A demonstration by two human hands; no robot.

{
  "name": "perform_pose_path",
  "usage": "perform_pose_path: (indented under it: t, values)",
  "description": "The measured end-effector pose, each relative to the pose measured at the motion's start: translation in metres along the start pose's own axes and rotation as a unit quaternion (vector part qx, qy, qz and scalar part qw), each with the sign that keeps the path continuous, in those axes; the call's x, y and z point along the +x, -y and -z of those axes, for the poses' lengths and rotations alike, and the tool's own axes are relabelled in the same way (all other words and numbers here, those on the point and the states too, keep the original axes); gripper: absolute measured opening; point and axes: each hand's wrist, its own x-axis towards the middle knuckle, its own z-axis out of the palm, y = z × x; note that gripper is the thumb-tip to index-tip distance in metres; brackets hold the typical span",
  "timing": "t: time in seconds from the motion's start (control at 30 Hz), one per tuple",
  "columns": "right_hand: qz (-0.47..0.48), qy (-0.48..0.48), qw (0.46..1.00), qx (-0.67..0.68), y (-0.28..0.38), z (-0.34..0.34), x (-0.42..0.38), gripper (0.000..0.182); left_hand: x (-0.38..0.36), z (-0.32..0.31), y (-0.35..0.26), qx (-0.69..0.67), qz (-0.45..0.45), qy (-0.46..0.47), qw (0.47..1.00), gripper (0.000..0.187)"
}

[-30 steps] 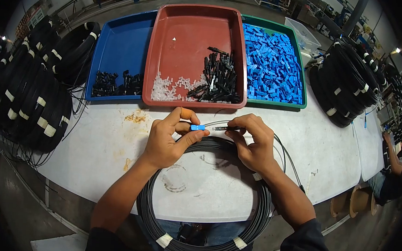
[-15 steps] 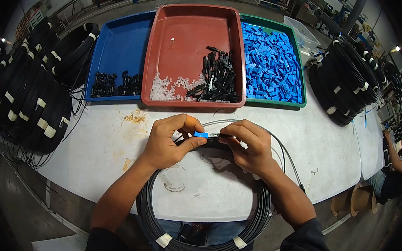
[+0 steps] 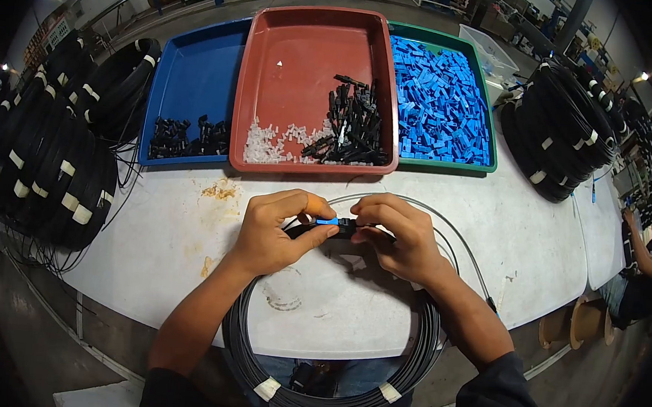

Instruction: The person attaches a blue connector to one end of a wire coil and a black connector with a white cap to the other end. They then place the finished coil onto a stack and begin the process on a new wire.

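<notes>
Between finger and thumb, my left hand [image 3: 279, 223] pinches a small blue connector housing [image 3: 327, 221]. Directly against its right end sits a black connector body [image 3: 347, 226], pinched by the closed fingers of my right hand [image 3: 403, 232]. The two parts lie in line, roughly level, above the white table. My fingers hide both outer ends. Below my hands, a coil of black cable [image 3: 238, 326] rests partly on the table and partly over my lap, bound with white tape [image 3: 267, 389]. A loose cable loop [image 3: 468, 251] arcs behind my right hand.
Ahead stand a blue tray [image 3: 199, 66] with black parts, a red tray [image 3: 299, 50] with clear and black pieces, and a green tray [image 3: 442, 165] of blue housings. Cable coils are stacked left [image 3: 42, 161] and right [image 3: 561, 133]. Another person's arm [image 3: 642, 252] shows far right.
The blue housing and the black body have come together; the pale metallic section that showed between them is now covered. My right hand has shifted slightly.
</notes>
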Motion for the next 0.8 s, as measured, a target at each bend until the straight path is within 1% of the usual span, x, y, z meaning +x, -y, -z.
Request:
perform_pose_path:
  t: [0.07,0.13,0.23,0.3,0.33,0.4,0.47,0.53,0.57,0.63,0.67,0.73,0.77,0.8]
  values:
    - [-0.016,0.001,1.0,-0.012,-0.002,0.0,-0.001,0.029,0.0,-0.001,0.002,-0.008,-0.01,-0.01,1.0,0.019]
    - [-0.031,0.003,0.999,-0.024,-0.003,-0.001,-0.003,0.03,0.0,0.0,0.004,-0.008,-0.038,0.011,0.999,0.02]
    - [-0.037,-0.016,0.997,-0.058,-0.003,0.0,-0.005,0.025,0.0,0.0,0.002,-0.03,-0.054,0.015,0.998,0.02]
    - [-0.095,-0.003,0.991,-0.098,-0.001,0.002,-0.005,0.022,0.0,0.001,0.001,-0.029,-0.06,0.011,0.998,0.02]
    - [-0.095,-0.004,0.991,-0.098,-0.001,0.001,-0.005,0.022,0.0,0.001,0.001,-0.027,-0.066,0.009,0.997,0.02]
    - [-0.108,-0.007,0.993,-0.048,-0.003,0.0,-0.006,0.019,-0.001,0.001,0.003,-0.018,-0.057,-0.006,0.998,0.02]
    - [-0.104,0.008,0.993,-0.053,0.0,0.001,-0.005,0.018,-0.002,0.001,0.004,-0.009,-0.048,-0.02,0.999,0.019]
    - [-0.1,0.022,0.993,-0.059,-0.001,0.002,-0.005,0.017,-0.003,0.002,0.005,0.007,-0.049,-0.043,0.998,0.028]
    - [-0.093,0.03,0.993,-0.061,-0.003,0.001,-0.006,0.015,-0.003,0.001,0.005,0.007,-0.049,-0.043,0.998,0.028]
    - [-0.086,0.038,0.994,-0.062,-0.005,0.002,-0.007,0.013,-0.005,-0.002,0.005,-0.052,-0.009,-0.06,0.997,0.039]
    - [-0.072,0.05,0.992,-0.087,-0.004,0.003,-0.007,0.012,-0.006,-0.001,0.007,-0.052,-0.009,-0.06,0.997,0.039]
    - [-0.059,0.063,0.99,-0.113,-0.001,0.005,-0.007,0.013,-0.007,0.001,0.011,-0.034,-0.021,-0.019,0.999,0.051]
    - [-0.051,0.068,0.991,-0.105,0.0,0.005,-0.007,0.013,-0.006,0.002,0.012,-0.034,-0.021,-0.019,0.999,0.051]
    - [-0.044,0.074,0.992,-0.096,0.001,0.005,-0.007,0.013,-0.005,0.004,0.013,-0.028,-0.044,-0.017,0.999,0.05]
